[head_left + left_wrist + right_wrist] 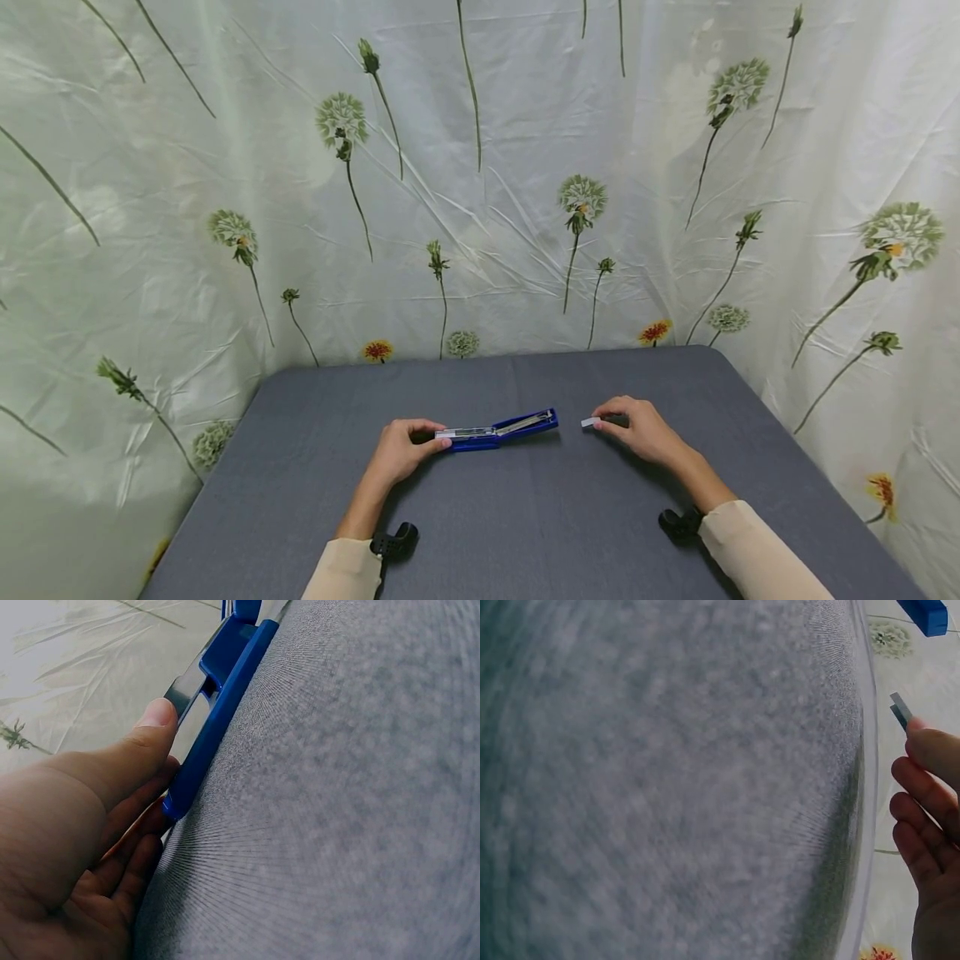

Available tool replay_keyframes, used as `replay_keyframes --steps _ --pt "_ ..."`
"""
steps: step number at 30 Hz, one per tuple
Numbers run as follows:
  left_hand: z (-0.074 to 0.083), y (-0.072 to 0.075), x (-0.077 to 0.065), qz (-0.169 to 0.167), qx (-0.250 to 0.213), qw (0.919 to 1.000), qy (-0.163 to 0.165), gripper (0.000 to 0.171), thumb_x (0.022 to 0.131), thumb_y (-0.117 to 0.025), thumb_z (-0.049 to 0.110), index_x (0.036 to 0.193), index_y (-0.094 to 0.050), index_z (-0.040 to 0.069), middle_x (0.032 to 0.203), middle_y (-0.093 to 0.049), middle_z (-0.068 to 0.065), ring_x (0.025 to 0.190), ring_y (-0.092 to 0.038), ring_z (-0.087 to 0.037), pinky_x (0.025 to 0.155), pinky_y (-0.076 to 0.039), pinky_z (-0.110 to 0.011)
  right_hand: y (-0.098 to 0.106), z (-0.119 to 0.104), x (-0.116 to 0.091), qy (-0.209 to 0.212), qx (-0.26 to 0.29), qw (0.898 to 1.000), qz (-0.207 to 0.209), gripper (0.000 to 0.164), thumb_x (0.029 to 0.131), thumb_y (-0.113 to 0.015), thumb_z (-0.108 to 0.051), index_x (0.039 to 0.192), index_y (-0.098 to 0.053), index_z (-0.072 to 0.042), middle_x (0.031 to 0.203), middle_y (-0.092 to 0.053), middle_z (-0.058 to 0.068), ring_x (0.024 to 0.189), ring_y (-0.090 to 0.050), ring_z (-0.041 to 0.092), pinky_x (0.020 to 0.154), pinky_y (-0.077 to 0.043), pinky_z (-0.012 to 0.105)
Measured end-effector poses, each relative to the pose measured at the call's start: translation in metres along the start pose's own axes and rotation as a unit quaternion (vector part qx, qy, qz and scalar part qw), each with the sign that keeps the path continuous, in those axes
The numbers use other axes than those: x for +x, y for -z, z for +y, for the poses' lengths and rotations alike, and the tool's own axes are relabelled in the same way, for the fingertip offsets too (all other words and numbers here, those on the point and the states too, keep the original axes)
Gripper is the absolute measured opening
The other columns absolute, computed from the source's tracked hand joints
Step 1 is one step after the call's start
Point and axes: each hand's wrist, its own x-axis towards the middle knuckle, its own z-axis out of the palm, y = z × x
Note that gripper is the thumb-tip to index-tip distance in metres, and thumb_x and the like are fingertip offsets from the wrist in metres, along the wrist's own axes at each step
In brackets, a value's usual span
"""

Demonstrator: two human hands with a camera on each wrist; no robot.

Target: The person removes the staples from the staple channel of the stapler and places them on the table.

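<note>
A blue stapler (pixel 474 444) lies opened out on the grey table, its top arm (pixel 528 423) swung back to the right and its metal magazine showing. My left hand (pixel 401 450) grips the stapler's left end between thumb and fingers. In the left wrist view the thumb presses on the metal part of the stapler (pixel 221 720), with fingers below the blue base. My right hand (pixel 636 427) pinches a small strip of staples (pixel 591 423), held a little to the right of the stapler's raised arm. The strip (pixel 900 710) juts out past the thumb in the right wrist view.
The grey cloth-covered table (pixel 525 533) stretches around both hands. Behind it hangs a pale curtain (pixel 480 208) printed with dandelions. Each wrist wears a black band with a camera mount, the left mount (pixel 396 542) and the right mount (pixel 679 525) near the sleeves.
</note>
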Motion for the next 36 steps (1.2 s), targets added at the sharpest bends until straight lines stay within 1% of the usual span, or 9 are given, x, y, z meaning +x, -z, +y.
replay_keyframes --steps 8,15,21,27,30,36 --pt "0.002 -0.001 0.0 -0.002 -0.003 1.0 0.004 0.019 0.082 -0.088 0.034 0.099 -0.083 0.029 0.102 -0.078 0.007 0.105 -0.071 -0.019 0.095 -0.053 -0.047 -0.003 0.006 -0.002 0.018 -0.007 1.0 0.0 0.014 0.092 -0.079 -0.021 0.104 -0.08 -0.015 0.101 -0.076 -0.005 0.096 -0.069 0.018 0.084 -0.054 0.042" --pt "0.001 -0.002 0.0 -0.005 -0.002 1.0 0.004 0.018 0.082 -0.088 0.035 0.098 -0.082 0.03 0.102 -0.078 0.007 0.101 -0.07 -0.016 0.092 -0.054 -0.043 -0.003 0.012 -0.005 0.03 -0.009 0.999 -0.014 0.011 0.092 -0.078 -0.02 0.103 -0.081 -0.018 0.1 -0.076 -0.007 0.095 -0.066 0.015 0.083 -0.052 0.038" --pt "0.0 -0.002 0.0 -0.004 -0.002 1.0 0.005 0.018 0.082 -0.088 0.035 0.098 -0.082 0.031 0.102 -0.078 0.008 0.101 -0.07 -0.015 0.091 -0.054 -0.042 -0.002 0.013 -0.006 0.041 -0.025 0.999 -0.023 0.01 0.093 -0.078 -0.019 0.102 -0.081 -0.016 0.1 -0.074 -0.005 0.096 -0.066 0.019 0.085 -0.052 0.043" --pt "0.0 -0.002 0.0 -0.006 -0.007 0.9999 0.005 0.017 0.082 -0.089 0.033 0.097 -0.082 0.03 0.097 -0.078 0.009 0.093 -0.068 -0.01 0.085 -0.053 -0.036 0.0 0.014 -0.004 0.041 -0.047 0.997 -0.041 0.011 0.094 -0.077 -0.021 0.103 -0.08 -0.016 0.102 -0.073 -0.005 0.099 -0.067 0.022 0.088 -0.053 0.047" --pt "0.0 -0.002 0.0 -0.007 -0.009 0.9999 0.007 0.017 0.082 -0.089 0.033 0.097 -0.082 0.029 0.096 -0.078 0.009 0.091 -0.068 -0.008 0.084 -0.053 -0.035 0.0 0.014 -0.003 0.045 -0.049 0.997 -0.042 0.012 0.095 -0.076 -0.021 0.105 -0.081 -0.016 0.103 -0.073 -0.004 0.1 -0.067 0.022 0.088 -0.053 0.047" --pt "0.001 -0.001 0.0 -0.004 -0.004 1.0 0.002 0.017 0.082 -0.088 0.033 0.098 -0.082 0.029 0.097 -0.078 0.01 0.092 -0.069 -0.008 0.085 -0.053 -0.035 0.0 0.014 -0.002 0.041 -0.042 0.997 -0.043 0.013 0.094 -0.077 -0.02 0.106 -0.08 -0.015 0.104 -0.073 -0.003 0.1 -0.067 0.023 0.088 -0.053 0.048"
